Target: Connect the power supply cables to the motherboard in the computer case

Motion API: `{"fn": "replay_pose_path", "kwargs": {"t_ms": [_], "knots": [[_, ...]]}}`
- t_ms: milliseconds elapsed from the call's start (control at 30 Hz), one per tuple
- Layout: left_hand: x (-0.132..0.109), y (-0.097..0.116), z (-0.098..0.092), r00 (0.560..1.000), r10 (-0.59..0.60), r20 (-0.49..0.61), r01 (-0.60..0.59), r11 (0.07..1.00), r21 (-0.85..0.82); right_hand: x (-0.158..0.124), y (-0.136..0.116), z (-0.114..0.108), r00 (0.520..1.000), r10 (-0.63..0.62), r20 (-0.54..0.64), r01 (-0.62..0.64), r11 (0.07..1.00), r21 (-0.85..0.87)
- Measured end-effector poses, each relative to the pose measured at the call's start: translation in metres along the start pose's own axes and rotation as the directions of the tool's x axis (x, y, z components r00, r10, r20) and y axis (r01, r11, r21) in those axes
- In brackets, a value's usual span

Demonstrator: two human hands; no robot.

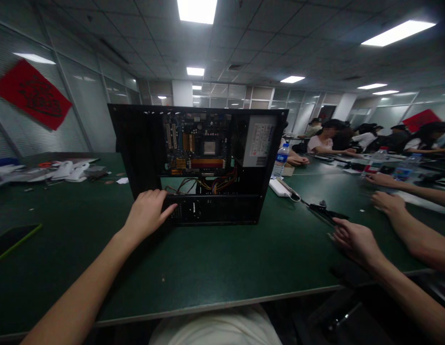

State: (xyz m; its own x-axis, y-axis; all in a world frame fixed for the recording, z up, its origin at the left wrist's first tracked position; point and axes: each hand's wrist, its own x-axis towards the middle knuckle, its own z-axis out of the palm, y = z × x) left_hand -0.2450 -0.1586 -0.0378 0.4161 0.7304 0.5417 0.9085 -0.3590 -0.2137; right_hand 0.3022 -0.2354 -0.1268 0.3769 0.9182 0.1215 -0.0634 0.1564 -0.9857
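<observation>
An opened black computer case stands upright on the green table in front of me. Inside are a motherboard, a silver power supply at upper right, and a bundle of cables below. My left hand grips the lower left of the case, fingers over the inner edge and thumb against the front of the lower bar. To the right, my right hand is closed at the table, its fingers curled beside a dark, thin item. What it holds, if anything, is too dark to make out.
A white power strip with a cable and a water bottle are right of the case. Another person's hands rest at far right. White gloves and scraps lie at left, near a dark green-edged object.
</observation>
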Motion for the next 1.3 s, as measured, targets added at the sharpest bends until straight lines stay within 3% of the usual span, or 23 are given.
{"fn": "replay_pose_path", "kwargs": {"t_ms": [100,167,200,300,367,433,500,600,667,767,900,1067,1200,1300], "knots": [[0.001,0.006,-0.002,0.999,-0.021,0.027,0.022,1.000,-0.019,0.000,-0.027,0.012,0.994,-0.104,0.040,0.099,0.989,0.113],[0.003,0.010,-0.003,0.999,-0.031,0.016,0.032,0.998,-0.045,-0.013,-0.053,0.041,0.989,-0.123,0.076,0.083,0.912,0.402],[0.003,0.012,-0.004,1.000,-0.028,-0.001,0.028,0.998,-0.063,-0.021,-0.068,0.061,0.992,-0.097,0.085,0.027,0.800,0.599],[0.005,0.020,-0.007,0.996,0.031,-0.081,-0.040,0.992,-0.118,-0.041,-0.085,0.096,0.959,-0.284,0.011,0.263,0.901,0.346],[0.007,0.028,-0.012,0.979,0.142,-0.149,-0.167,0.971,-0.172,-0.053,-0.097,0.120,0.915,-0.402,-0.045,0.403,0.898,0.175],[0.011,0.043,-0.020,0.932,0.293,-0.215,-0.342,0.906,-0.248,-0.064,-0.109,0.146,0.855,-0.518,-0.030,0.517,0.855,-0.042],[0.018,0.064,-0.032,0.864,0.431,-0.262,-0.499,0.801,-0.329,-0.075,-0.121,0.173,0.779,-0.627,0.017,0.595,0.731,-0.333],[0.035,0.104,-0.052,0.773,0.549,-0.317,-0.633,0.630,-0.451,-0.093,-0.138,0.216,0.665,-0.729,0.163,0.581,0.367,-0.727],[0.047,0.127,-0.064,0.745,0.569,-0.349,-0.653,0.515,-0.554,-0.099,-0.137,0.225,0.714,-0.699,0.030,0.611,0.603,-0.513],[0.060,0.150,-0.075,0.745,0.548,-0.380,-0.631,0.395,-0.668,-0.105,-0.135,0.234,0.755,-0.651,-0.083,0.592,0.731,-0.340],[0.067,0.160,-0.080,0.761,0.513,-0.397,-0.611,0.363,-0.703,-0.104,-0.128,0.228,0.800,-0.598,-0.048,0.573,0.784,-0.239],[0.066,0.158,-0.078,0.745,0.561,-0.359,-0.634,0.429,-0.644,-0.080,-0.108,0.174,0.847,-0.453,0.277,0.512,0.835,-0.202],[0.054,0.128,-0.064,0.734,0.614,-0.290,-0.671,0.588,-0.452,-0.060,-0.095,0.124,0.910,-0.353,0.219,0.378,0.922,-0.087],[0.042,0.088,-0.049,0.813,0.550,-0.190,-0.580,0.737,-0.349,-0.053,-0.080,0.078,0.960,-0.245,0.135,0.243,0.969,0.030]]}}
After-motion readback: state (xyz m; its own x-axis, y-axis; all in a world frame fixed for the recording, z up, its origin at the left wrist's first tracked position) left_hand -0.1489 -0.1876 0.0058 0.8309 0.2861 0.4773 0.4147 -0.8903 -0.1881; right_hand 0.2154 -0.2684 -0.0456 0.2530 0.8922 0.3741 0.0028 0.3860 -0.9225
